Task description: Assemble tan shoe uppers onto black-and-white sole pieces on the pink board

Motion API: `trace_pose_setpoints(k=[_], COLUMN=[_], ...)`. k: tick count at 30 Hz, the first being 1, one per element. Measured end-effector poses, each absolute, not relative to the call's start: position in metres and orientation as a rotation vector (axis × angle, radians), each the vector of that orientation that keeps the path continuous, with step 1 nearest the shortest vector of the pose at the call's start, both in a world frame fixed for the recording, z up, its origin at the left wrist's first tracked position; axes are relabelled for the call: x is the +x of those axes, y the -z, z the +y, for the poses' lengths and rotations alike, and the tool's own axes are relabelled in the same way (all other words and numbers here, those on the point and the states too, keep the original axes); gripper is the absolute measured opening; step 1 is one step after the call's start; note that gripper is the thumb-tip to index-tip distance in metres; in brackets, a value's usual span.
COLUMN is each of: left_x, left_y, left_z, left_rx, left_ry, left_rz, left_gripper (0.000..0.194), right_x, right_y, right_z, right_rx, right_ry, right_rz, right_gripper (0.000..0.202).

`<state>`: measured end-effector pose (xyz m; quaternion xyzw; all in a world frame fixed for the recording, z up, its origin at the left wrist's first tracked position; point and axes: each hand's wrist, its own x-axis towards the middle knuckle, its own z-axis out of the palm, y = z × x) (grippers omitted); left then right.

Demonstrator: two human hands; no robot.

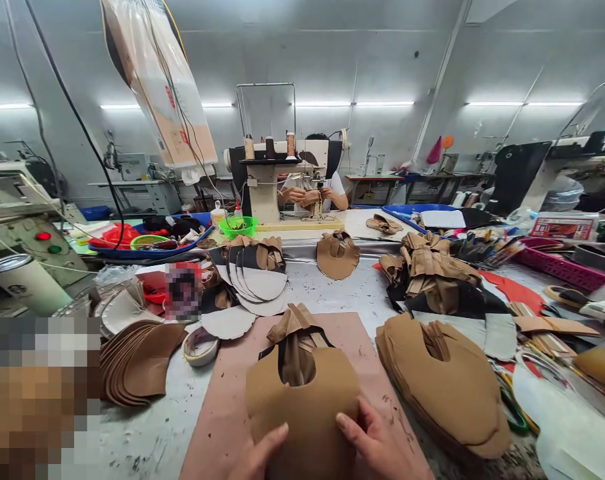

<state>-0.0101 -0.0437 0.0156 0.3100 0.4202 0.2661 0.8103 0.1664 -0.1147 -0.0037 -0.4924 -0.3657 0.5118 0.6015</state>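
Observation:
A flat tan leather shoe piece (302,420) with a rounded notch at its far edge lies over a pinkish-brown board (222,413). My left hand (260,453) grips its near left side, thumb on top and fingers mostly hidden beneath. My right hand (375,440) holds the right edge the same way, its thumb pressed on the surface. Through the notch shows a gathered brown strap assembly (297,333) with dark edging. Just right of the board rests a stack of similar notched tan pieces (447,387).
Fanned brown leather pieces (142,367) and a tape roll (201,348) lie left. Strap bundles (432,267) sit at right, near green-handled scissors (515,407). Beyond stands a sewing machine (267,180), with another person's hands (305,197) working at it. A plastic bag (162,93) hangs upper left.

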Motion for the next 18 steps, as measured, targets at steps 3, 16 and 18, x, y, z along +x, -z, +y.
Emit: trace_pose_setpoints(k=[3, 16, 18], left_x=[0.0, -0.014, -0.014], left_y=[-0.033, 0.005, 0.003], left_z=[-0.023, 0.016, 0.015], left_rx=[0.851, 1.724, 1.736], left_ry=[-0.72, -0.512, -0.508], left_rz=[1.003, 1.081, 1.107], left_gripper=[0.055, 0.044, 0.044], right_x=[0.181, 0.211, 0.211], right_y=[-0.013, 0.012, 0.01], right_z=[-0.103, -0.086, -0.086], right_rx=[-1.36, -1.869, -1.905], right_ry=[-0.794, -0.903, -0.894], right_rz=[-1.105, -1.395, -1.396], right_gripper=[0.041, 0.016, 0.016])
